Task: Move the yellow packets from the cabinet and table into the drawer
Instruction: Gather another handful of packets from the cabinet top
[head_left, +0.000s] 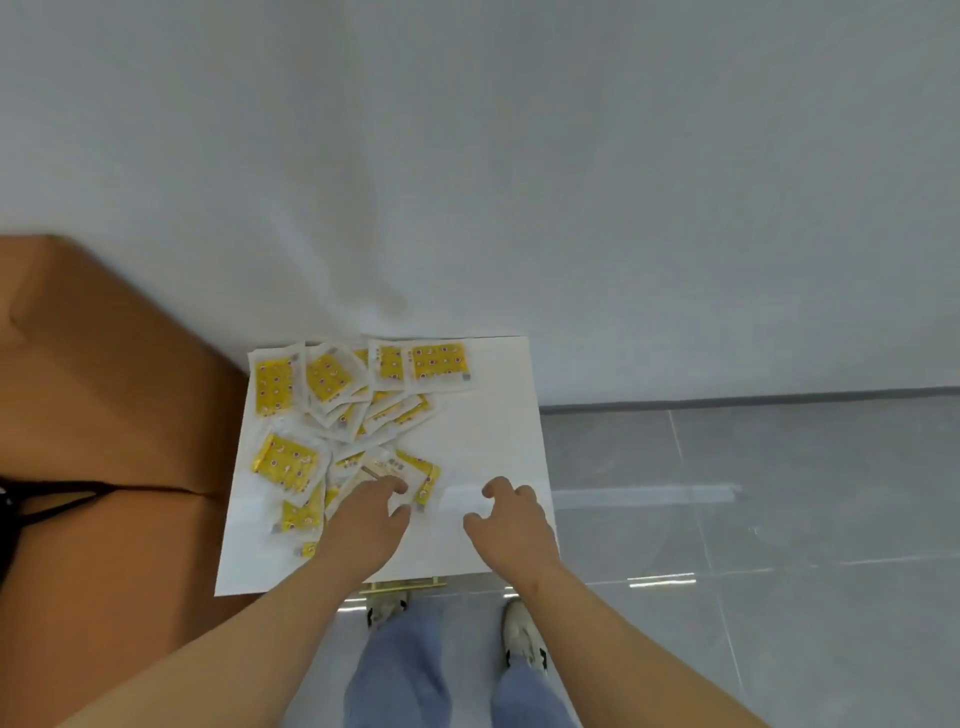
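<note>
**A:** Where are the yellow packets (332, 384) just now?

**B:** All on the white table (493, 415). They overlap across its left half, from the far-left corner down toward the near edge.

**A:** And the hands?

**B:** The left grip (363, 525) is spread open, thumb apart. Its fingertips (395, 486) are over a pale packet (378, 467) near the middle of the near edge. It has hold of nothing, and I cannot tell whether it touches. The right grip (511, 519) hovers over bare table toward the near-right corner, fingers loosely curled round nothing.

**A:** The drawer?

**B:** Only a gold handle (402, 586) shows under the near edge. I judge the drawer is shut.

**A:** So how should the pickup go?

**B:** I'd have the right grip pull that handle first, so the packets have somewhere to go. The packets look flat and slick, so pinching one off the flat top will be fiddly. It's better to press down, rake several into a stack, and slide it to the near edge so the thumb can get underneath. Keep the sweep away from the left edge, or packets may drop beside the cardboard box (104, 389).
</note>
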